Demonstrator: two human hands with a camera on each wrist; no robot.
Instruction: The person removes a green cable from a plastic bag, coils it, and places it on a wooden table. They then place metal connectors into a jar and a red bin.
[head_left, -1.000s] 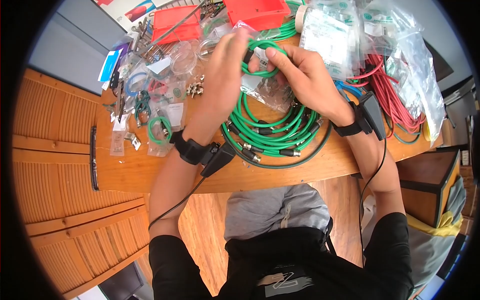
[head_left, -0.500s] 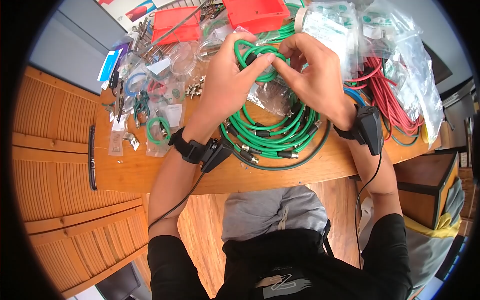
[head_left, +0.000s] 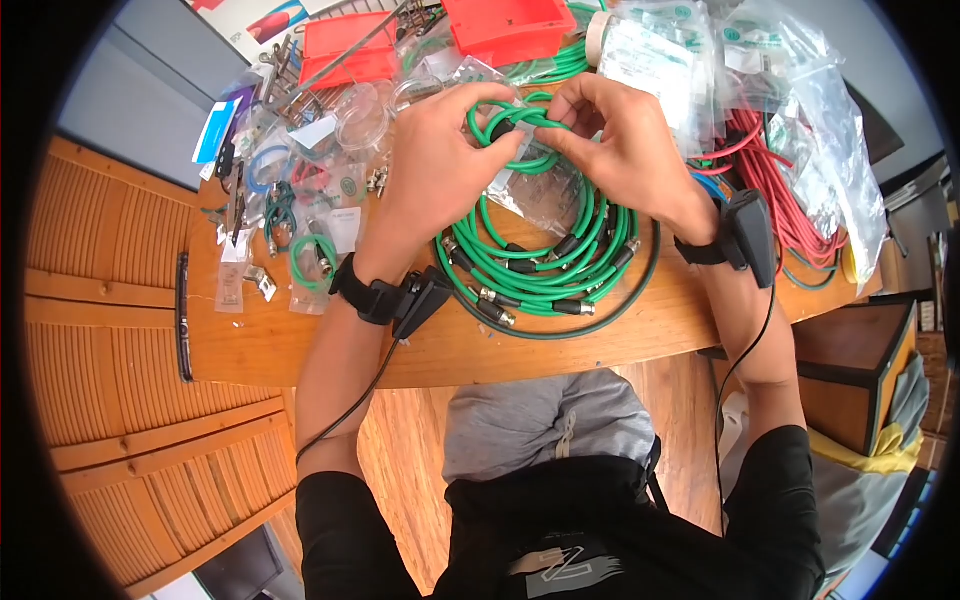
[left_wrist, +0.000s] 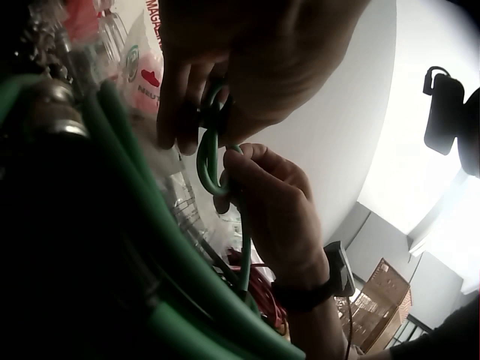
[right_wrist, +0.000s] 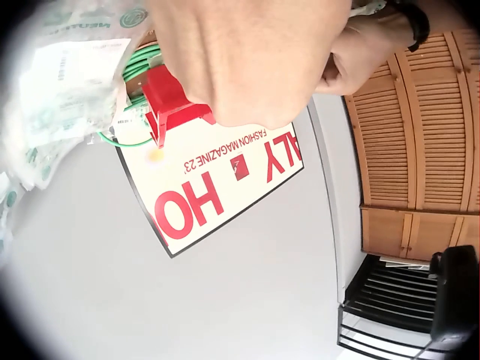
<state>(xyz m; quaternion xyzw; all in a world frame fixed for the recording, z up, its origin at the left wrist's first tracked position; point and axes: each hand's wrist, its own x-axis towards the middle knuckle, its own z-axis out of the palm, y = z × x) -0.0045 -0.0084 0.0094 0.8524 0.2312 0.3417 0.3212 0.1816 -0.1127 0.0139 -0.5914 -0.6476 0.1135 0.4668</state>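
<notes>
Between both hands, in the head view, is a small coil of green cable (head_left: 540, 160) with a black sleeve (head_left: 503, 128) on it. The left hand (head_left: 430, 150) pinches the coil's left side between thumb and fingers. On its right side, the right hand (head_left: 635, 150) pinches the cable with thumb and forefinger. The left wrist view shows the green loop (left_wrist: 204, 166) between the left hand (left_wrist: 259, 52) and right hand (left_wrist: 281, 206). In the right wrist view, the back of the right hand (right_wrist: 244, 60) hides its fingertips and the coil.
Below the hands lies a larger coil of green cables (head_left: 540, 290) with metal-tipped connectors. A clear bag (head_left: 545, 205) lies behind it. Red boxes (head_left: 510, 30) stand at the back. Red cables (head_left: 780, 195) and plastic bags (head_left: 655, 75) fill the right; small bagged cables (head_left: 317, 262) lie left.
The left hand has turned and shifted left and down, now pinching the coil's left side. The right hand has moved slightly right and kept hold of the cable.
</notes>
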